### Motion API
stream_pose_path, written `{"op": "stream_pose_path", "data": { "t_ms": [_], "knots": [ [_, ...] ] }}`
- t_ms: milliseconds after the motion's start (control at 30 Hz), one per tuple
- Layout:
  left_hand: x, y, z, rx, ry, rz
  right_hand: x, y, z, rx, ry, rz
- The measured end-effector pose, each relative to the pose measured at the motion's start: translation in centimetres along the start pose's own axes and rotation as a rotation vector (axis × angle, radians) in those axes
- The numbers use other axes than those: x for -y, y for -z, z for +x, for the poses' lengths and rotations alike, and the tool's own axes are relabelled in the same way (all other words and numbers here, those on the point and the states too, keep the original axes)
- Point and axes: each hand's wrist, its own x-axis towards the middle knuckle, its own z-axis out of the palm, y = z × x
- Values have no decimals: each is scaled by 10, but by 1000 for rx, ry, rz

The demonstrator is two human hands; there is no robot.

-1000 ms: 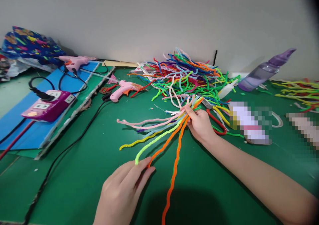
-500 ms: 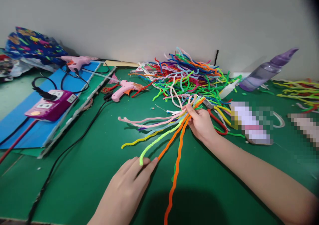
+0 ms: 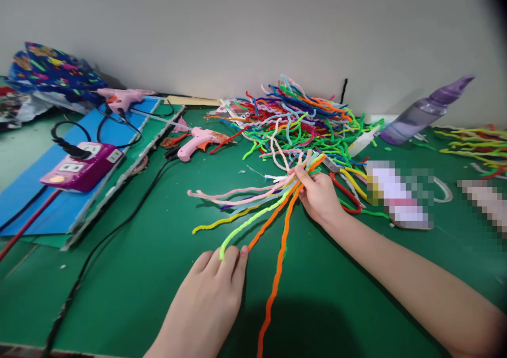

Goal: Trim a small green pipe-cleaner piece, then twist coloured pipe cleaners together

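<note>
My right hand is closed round the gathered ends of a fan of pipe cleaners in pink, yellow, lime and orange that spread toward me over the green mat. My left hand lies near the front edge, fingertips pinching the free ends of a lime green pipe cleaner and an orange one. A second orange pipe cleaner runs down to the front edge. Just behind my right hand lies a large tangled heap of pipe cleaners.
A pink glue gun lies left of the heap; another sits on a blue board with a purple power strip. Black cables cross the mat. Red-handled scissors and a purple bottle are at right.
My left hand has slid slightly right and up, closing its fingertips on the lime and orange ends. My right hand has stayed put with the bundle.
</note>
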Motion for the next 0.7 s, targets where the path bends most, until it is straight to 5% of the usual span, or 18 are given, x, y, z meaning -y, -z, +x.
{"op": "stream_pose_path", "data": {
  "t_ms": [167,467,700],
  "knots": [
    [2,1,0,38,25,-22,-2,3,0,18,26,-16],
    [6,-13,-15,-183,407,-498,3,-2,-1,3,17,26],
    [9,-16,-23,-246,290,-437,1,1,0,20,16,93]
  ]
}}
